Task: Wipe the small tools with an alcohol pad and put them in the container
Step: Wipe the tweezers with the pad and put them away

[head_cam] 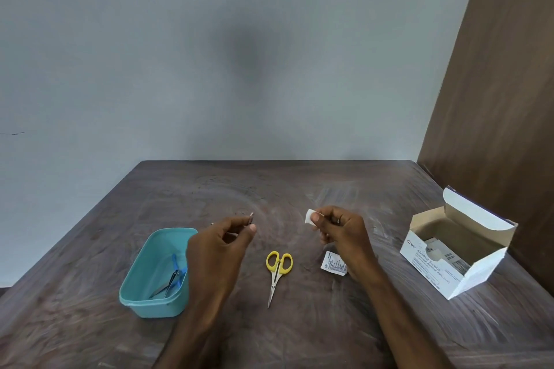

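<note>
Nearest on the table [299,335], yellow scissors [278,271] await wiping beside the container [141,302]. Above, a thin tool [250,216] is pinched by the left hand [218,252], the alcohol pad [310,216] by the right hand [341,234], apart. Wiping seems finished or pending; pad and tool must meet, or the tool be dropped in.

Dark wooden table [299,189] carries teal container [141,305], yellow-handled scissors [278,271], torn swab wrapper [332,263], open alcohol swab box [425,263].

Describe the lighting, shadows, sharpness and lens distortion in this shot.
Head view: soft, even light; a diffuse dark shadow on the wall; no hard glare on the table, only pale smears; wide-angle bending tilts the brown panel; the small tool in the left hand is thin and hard to resolve; scissors are sharp.
</note>
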The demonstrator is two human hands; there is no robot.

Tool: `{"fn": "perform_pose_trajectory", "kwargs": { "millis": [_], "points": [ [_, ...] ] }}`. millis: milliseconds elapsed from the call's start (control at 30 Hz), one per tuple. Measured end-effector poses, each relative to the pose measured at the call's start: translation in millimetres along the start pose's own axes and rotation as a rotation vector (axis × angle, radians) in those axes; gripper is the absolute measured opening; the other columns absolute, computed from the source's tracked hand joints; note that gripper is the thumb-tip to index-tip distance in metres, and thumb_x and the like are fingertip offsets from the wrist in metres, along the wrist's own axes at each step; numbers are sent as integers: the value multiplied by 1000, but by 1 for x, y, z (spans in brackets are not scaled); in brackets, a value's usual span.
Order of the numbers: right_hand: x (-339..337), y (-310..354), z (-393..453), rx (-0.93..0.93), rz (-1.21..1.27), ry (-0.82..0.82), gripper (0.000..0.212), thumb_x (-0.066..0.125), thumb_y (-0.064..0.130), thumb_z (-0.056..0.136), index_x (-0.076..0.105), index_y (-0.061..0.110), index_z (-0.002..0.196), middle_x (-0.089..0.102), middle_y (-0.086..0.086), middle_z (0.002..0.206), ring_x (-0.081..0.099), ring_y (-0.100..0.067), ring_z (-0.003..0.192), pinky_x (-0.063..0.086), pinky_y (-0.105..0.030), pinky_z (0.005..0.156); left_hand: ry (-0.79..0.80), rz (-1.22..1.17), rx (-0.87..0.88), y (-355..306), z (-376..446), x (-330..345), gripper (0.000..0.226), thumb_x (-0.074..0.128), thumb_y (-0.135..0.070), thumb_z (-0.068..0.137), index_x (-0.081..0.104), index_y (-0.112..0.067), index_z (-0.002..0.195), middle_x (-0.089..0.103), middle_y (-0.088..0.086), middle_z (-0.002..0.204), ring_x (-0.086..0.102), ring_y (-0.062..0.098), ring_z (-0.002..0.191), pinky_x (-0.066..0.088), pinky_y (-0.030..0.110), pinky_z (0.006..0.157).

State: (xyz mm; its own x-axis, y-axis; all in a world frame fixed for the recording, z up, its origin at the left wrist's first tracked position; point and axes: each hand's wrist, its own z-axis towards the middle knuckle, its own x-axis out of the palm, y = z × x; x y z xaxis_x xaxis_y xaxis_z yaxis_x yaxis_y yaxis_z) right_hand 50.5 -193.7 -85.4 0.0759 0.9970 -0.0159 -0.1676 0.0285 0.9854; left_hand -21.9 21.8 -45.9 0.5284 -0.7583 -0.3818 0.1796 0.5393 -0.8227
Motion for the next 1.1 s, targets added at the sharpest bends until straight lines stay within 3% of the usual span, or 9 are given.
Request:
{"fn": "perform_pose_trajectory", "kwargs": {
  "millis": [133, 267, 433, 633, 700, 833, 1000, 1067, 1100],
  "points": [
    [2, 0, 0, -25, -56, 3, 6, 72, 12, 87, 74, 14, 82, 68, 1, 61, 51, -12, 50, 45, -24, 47, -101, 110, 6, 1, 9, -33, 15, 77, -32, 81, 79, -25, 94, 75, -12, 77, 68, 3, 66, 59, 33, 68],
    [3, 0, 0, -49, -87, -3, 5, 73, 13, 87, 74, 15, 82, 67, 1, 59, 52, -15, 52, 46, -30, 51, -144, 288, -25, 2, 25, -62, 16, 75, -35, 83, 79, -25, 94, 77, -7, 81, 67, 5, 65, 56, 32, 73],
    [3, -4, 0, -84, -183, -47, 6, 75, 21, 85, 75, 24, 79, 69, -3, 64, 55, -13, 52, 48, -35, 55, 16, 539, -152, 9, 34, -78, 12, 72, -29, 88, 79, -20, 87, 74, -1, 71, 60, 7, 56, 41, 24, 56],
    [4, -7, -1, -181, -367, -61, 7, 74, 30, 85, 72, 30, 79, 71, 8, 74, 64, -10, 65, 54, -32, 63, 229, 788, -219, 32, 36, -69, 24, 66, -18, 82, 71, -9, 60, 67, 5, 55, 62, 16, 47, 50, 29, 52],
    [4, -8, -1, -213, -401, -45, 7, 74, 29, 86, 72, 29, 79, 69, 10, 74, 63, -7, 65, 51, -25, 61, 255, 849, -209, 37, 35, -64, 28, 58, -9, 82, 61, -16, 55, 60, 0, 54, 58, 15, 45, 47, 27, 49],
    [5, -10, -1, -264, -445, -36, 10, 74, 28, 85, 71, 31, 76, 67, 14, 72, 62, -2, 68, 47, -17, 60, 287, 882, -195, 43, 38, -59, 24, 53, -8, 84, 55, -27, 70, 59, -2, 69, 66, 15, 60, 56, 31, 60],
    [6, -12, -3, -302, -489, -19, 7, 77, 26, 83, 72, 27, 78, 66, 18, 74, 63, -2, 73, 48, -16, 61, 242, 824, -168, 40, 39, -61, 21, 63, -13, 86, 55, -27, 73, 65, 2, 70, 67, 16, 56, 59, 34, 60],
    [6, -12, -3, -316, -480, -15, 8, 78, 25, 82, 73, 28, 76, 66, 16, 73, 62, -1, 74, 44, -11, 60, 163, 781, -129, 30, 37, -62, 12, 65, -14, 88, 70, -24, 90, 74, 7, 87, 68, 19, 62, 58, 34, 63],
    [6, -12, -4, -319, -480, -15, 8, 78, 26, 82, 72, 28, 76, 66, 15, 73, 62, -1, 74, 43, -10, 59, 117, 781, -96, 25, 36, -61, 18, 63, -13, 89, 72, -20, 103, 75, 9, 97, 70, 22, 70, 55, 33, 66]
  ]
}}
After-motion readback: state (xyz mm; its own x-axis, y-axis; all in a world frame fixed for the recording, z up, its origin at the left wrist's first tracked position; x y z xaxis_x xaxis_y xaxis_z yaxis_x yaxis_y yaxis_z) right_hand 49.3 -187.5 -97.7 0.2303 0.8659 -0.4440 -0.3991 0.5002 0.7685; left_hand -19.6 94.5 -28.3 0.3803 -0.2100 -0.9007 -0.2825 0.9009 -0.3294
